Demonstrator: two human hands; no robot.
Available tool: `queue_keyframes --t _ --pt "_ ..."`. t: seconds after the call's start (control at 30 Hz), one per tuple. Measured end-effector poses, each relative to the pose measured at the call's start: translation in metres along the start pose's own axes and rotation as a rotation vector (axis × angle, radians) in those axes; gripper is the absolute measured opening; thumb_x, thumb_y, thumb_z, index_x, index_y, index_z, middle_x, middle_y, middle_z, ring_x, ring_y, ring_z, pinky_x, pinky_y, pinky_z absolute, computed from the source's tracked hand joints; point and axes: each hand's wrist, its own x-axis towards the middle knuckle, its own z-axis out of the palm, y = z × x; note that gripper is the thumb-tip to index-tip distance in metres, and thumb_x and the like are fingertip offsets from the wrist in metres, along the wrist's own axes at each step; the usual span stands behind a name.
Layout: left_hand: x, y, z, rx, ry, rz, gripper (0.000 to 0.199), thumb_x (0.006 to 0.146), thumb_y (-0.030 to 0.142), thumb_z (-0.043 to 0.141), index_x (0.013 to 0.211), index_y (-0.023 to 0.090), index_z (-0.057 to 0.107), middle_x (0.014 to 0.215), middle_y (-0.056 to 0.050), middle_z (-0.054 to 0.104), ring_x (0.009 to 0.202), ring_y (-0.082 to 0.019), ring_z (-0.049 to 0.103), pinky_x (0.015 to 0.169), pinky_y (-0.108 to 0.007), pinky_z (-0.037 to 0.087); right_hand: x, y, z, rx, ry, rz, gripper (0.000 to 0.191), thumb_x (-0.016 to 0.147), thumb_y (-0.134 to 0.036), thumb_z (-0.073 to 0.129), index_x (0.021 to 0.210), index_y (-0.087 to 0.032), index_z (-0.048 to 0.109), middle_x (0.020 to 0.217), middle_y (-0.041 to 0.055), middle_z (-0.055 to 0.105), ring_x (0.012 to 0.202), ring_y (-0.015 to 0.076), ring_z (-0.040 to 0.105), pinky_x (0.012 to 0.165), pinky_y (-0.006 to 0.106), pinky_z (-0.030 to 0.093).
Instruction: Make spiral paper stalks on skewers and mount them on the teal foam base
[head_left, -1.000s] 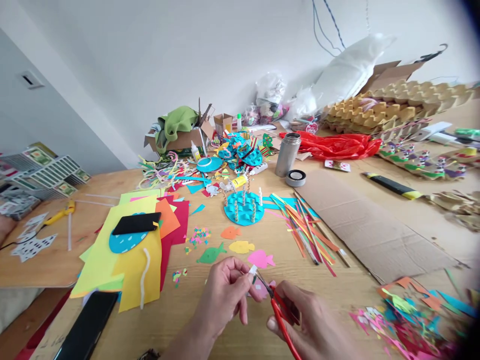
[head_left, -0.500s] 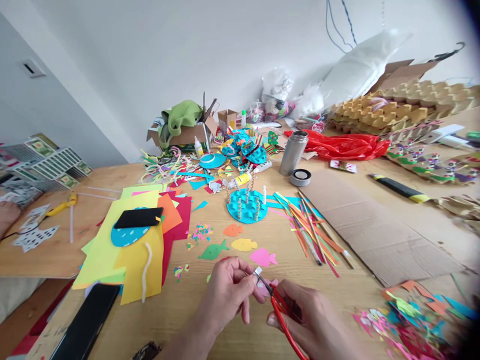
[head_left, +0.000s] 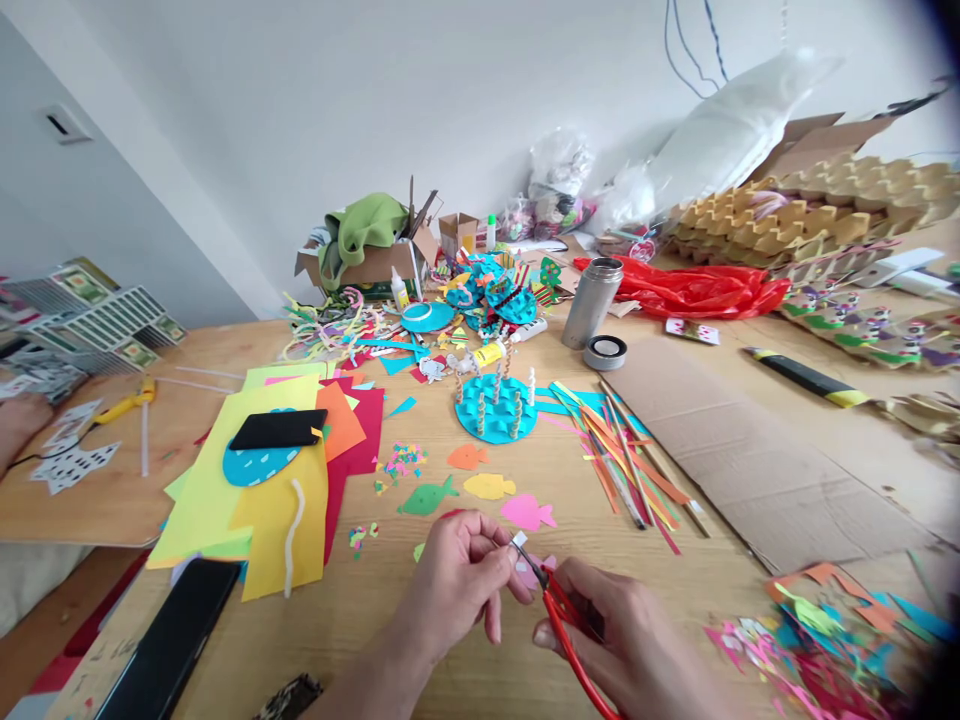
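My left hand (head_left: 469,575) pinches a small white paper piece (head_left: 519,539) at the front centre of the table. Red-handled scissors (head_left: 566,632) are in my right hand (head_left: 611,620), their blade tips at the white piece. Beyond my hands lie paper fish: a pink fish (head_left: 529,512), a yellow fish (head_left: 490,486), a green fish (head_left: 428,496) and an orange fish (head_left: 467,457). Another pink shape is partly hidden behind the scissors. Farther back sits a blue round piece (head_left: 496,409) with twisted upright sticks.
Coloured paper sheets (head_left: 277,520) and phones lie on the left. Paper strips (head_left: 622,450), a cardboard sheet (head_left: 750,450) and paper scraps (head_left: 817,640) are on the right. A metal flask (head_left: 592,303) stands behind. A person's hand (head_left: 22,425) shows at far left.
The camera view has shifted slightly. My hands, the scissors and the white piece keep nearly the same positions.
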Motion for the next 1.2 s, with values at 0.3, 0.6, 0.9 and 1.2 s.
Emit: queue_keyframes --t 0.3,0.6,0.9,1.2 --pt "0.0002 -0.0003 -0.0003 0.005 -0.005 0.001 0.023 0.079 0.035 0.06 0.077 0.015 0.049 0.064 -0.005 0.07 0.026 -0.003 0.043 0.026 -0.013 0.029 0.0002 0.0021 0.0061 0.018 0.037 -0.004 0.03 0.083 -0.044 0.056 0.068 -0.02 0.047 0.057 -0.0036 0.05 0.049 0.0092 0.04 0.047 0.02 0.028" --pt "0.0012 -0.0015 -0.0024 0.022 -0.011 -0.014 0.022 0.079 0.034 0.058 0.079 0.015 0.049 0.065 -0.004 0.07 0.027 -0.003 0.044 0.026 -0.013 0.028 0.001 -0.0012 0.0037 -0.08 0.066 -0.015 0.03 0.084 -0.045 0.054 0.068 -0.02 0.049 0.06 -0.0011 0.053 0.053 0.0124 0.047 0.05 0.021 0.032" --pt "0.0 0.0003 -0.0025 0.045 -0.007 -0.004 0.018 0.081 0.031 0.057 0.077 0.015 0.05 0.064 -0.003 0.07 0.027 -0.003 0.045 0.027 -0.012 0.026 -0.0008 0.0038 0.0057 -0.04 0.03 -0.009 0.031 0.086 -0.045 0.052 0.069 -0.02 0.046 0.063 -0.0011 0.053 0.057 0.0121 0.047 0.053 0.021 0.034" --pt "-0.0003 -0.003 -0.0036 0.047 -0.011 -0.004 0.015 0.081 0.029 0.055 0.079 0.014 0.05 0.064 -0.003 0.07 0.027 -0.003 0.044 0.026 -0.011 0.026 0.001 0.0067 0.0087 -0.086 0.076 -0.034 0.031 0.085 -0.044 0.054 0.067 -0.02 0.045 0.061 -0.0012 0.052 0.056 0.0126 0.048 0.053 0.021 0.034"
